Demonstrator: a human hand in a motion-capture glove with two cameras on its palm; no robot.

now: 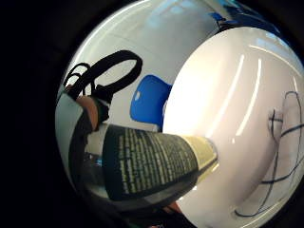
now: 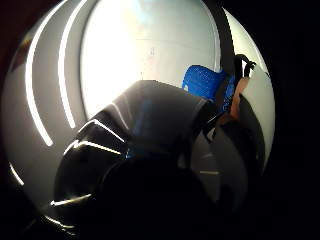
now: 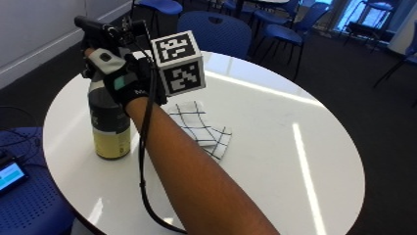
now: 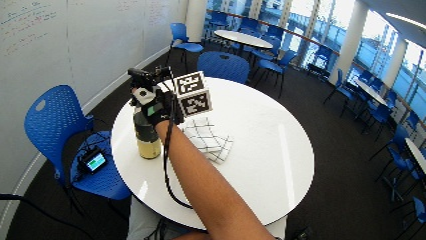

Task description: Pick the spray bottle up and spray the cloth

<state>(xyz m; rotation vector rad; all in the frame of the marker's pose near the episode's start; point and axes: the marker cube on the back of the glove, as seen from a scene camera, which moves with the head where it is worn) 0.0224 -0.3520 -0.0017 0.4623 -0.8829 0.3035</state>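
A spray bottle (image 3: 109, 128) with a dark body, black label and yellowish base stands upright near the left edge of the round white table (image 3: 293, 147). My gloved right hand (image 3: 127, 81) grips it at the neck, fingers curled round the black spray head. In both palm views the spray bottle (image 1: 147, 161) (image 2: 150, 130) fills much of the picture. I cannot tell whether its base touches the table. The cloth (image 3: 202, 128), white with a black grid, lies folded on the table just right of the bottle; the wide outside view shows the same hand (image 4: 156, 107), bottle (image 4: 148, 140) and cloth (image 4: 208, 137).
A blue chair (image 3: 218, 29) stands behind the table. Another blue chair (image 4: 56, 130) at the left holds a small device with a lit screen (image 4: 93, 161). More tables and blue chairs fill the room beyond.
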